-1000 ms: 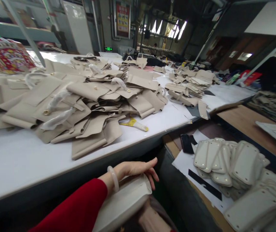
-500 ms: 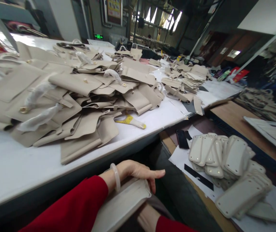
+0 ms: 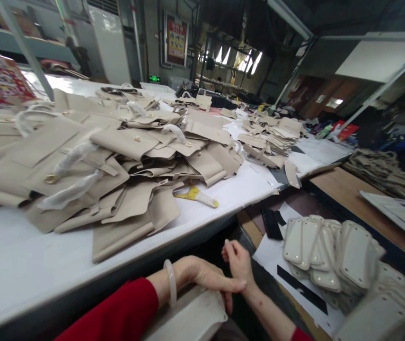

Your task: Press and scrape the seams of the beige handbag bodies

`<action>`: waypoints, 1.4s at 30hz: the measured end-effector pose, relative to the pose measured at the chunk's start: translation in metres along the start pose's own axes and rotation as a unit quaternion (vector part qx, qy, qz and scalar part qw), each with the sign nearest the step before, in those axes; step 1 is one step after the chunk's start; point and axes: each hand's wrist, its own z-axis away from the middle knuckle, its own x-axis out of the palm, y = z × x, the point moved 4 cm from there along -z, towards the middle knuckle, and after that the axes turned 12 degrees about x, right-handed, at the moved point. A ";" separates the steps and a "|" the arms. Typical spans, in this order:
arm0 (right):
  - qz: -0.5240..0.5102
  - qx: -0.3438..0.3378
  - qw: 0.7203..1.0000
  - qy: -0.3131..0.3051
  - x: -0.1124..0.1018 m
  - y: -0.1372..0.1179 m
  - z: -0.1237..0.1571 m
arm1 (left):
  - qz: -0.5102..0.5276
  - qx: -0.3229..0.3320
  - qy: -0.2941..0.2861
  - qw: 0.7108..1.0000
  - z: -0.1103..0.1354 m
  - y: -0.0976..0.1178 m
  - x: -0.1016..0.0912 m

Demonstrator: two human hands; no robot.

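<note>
In the head view my left hand (image 3: 211,278), with a pale bangle on its wrist, bends over the end of a pale beige boxy bag (image 3: 188,315) held low against me. Its thumb reaches out to the right wrist, and its other fingers curl down over the bag's end. Just beyond, my right hand (image 3: 238,259) is raised with its fingers curled closed; whatever is in them, if anything, is hidden. The bag's near part runs out of the frame.
Flat beige bags (image 3: 127,142) with wrapped handles lie heaped on the white table (image 3: 7,265). Yellow-and-white scissors (image 3: 198,196) rest near its edge. To the right are stacked beige panels (image 3: 355,253), a phone (image 3: 271,224) and a black strip (image 3: 302,289).
My right hand has risen from below the bag to beyond its end, beside my left hand. The left hand stays on the bag. The view has tilted up slightly.
</note>
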 end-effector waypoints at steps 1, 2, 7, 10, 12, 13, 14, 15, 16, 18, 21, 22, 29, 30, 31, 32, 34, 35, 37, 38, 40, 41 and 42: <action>0.030 -0.025 0.999 0.009 -0.004 -0.012 -0.017 | -0.003 0.001 -0.003 1.000 -0.001 0.000 0.000; 0.060 -0.056 0.996 0.016 -0.005 -0.026 -0.035 | -0.005 0.001 -0.006 1.000 -0.002 0.000 0.000; 0.221 -0.174 0.958 -0.060 0.037 -0.090 -0.114 | -0.003 -0.011 -0.011 1.000 -0.008 0.001 0.002; 0.287 -0.191 0.933 -0.107 0.068 -0.105 -0.129 | 0.000 -0.015 -0.006 1.000 -0.009 0.002 0.002; 0.310 -0.187 0.923 -0.131 0.073 -0.105 -0.127 | 0.005 -0.016 -0.008 1.000 -0.008 0.002 0.002; 0.316 -0.181 0.920 -0.143 0.070 -0.103 -0.124 | 0.008 -0.017 -0.011 1.000 -0.007 0.002 0.002; 0.319 -0.172 0.919 -0.153 0.061 -0.100 -0.120 | 0.010 -0.017 -0.014 1.000 -0.007 0.002 0.002; 0.318 -0.158 0.921 -0.161 0.049 -0.096 -0.114 | 0.012 -0.016 -0.017 1.000 -0.007 0.002 0.002; 0.313 -0.141 0.924 -0.168 0.032 -0.090 -0.108 | 0.014 -0.015 -0.019 1.000 -0.007 0.002 0.002; 0.290 -0.093 0.935 -0.183 -0.008 -0.074 -0.089 | 0.017 -0.012 -0.021 1.000 -0.007 0.000 0.002; 0.231 0.006 0.941 -0.247 -0.069 -0.037 -0.045 | 0.021 -0.007 -0.024 0.999 -0.008 -0.002 0.003; 0.208 0.041 0.937 -0.277 -0.084 -0.023 -0.026 | 0.020 -0.007 -0.025 0.999 -0.008 -0.002 0.004; 0.092 0.231 0.863 -0.439 -0.093 0.043 0.101 | 0.006 -0.017 -0.018 1.000 -0.007 0.001 0.004; 0.088 0.236 0.861 -0.442 -0.086 0.044 0.109 | 0.001 -0.017 -0.014 1.000 -0.006 0.002 0.004; 0.087 0.236 0.862 -0.441 -0.079 0.043 0.113 | -0.006 -0.018 -0.010 1.000 -0.005 0.003 0.003; 0.085 0.236 0.863 -0.438 -0.073 0.041 0.116 | -0.012 -0.018 -0.007 1.000 -0.004 0.004 0.002; 0.077 0.247 0.863 -0.434 -0.064 0.036 0.116 | -0.022 -0.018 -0.005 1.000 -0.003 0.006 0.002; 0.073 0.253 0.861 -0.435 -0.061 0.034 0.116 | -0.024 -0.017 -0.006 1.000 -0.003 0.007 0.002; 0.061 0.258 0.860 -0.437 -0.057 0.032 0.114 | -0.027 -0.014 -0.007 1.000 -0.002 0.009 0.001; 0.055 0.260 0.859 -0.438 -0.055 0.033 0.114 | -0.029 -0.012 -0.007 0.999 -0.002 0.009 0.001; 0.039 0.266 0.857 -0.439 -0.052 0.035 0.115 | -0.035 -0.009 -0.005 0.999 -0.001 0.010 0.001; 0.032 0.269 0.857 -0.439 -0.051 0.037 0.116 | -0.039 -0.008 -0.005 0.999 -0.001 0.010 0.001; 0.026 0.272 0.856 -0.438 -0.050 0.039 0.117 | -0.043 -0.007 -0.004 0.999 -0.001 0.010 0.000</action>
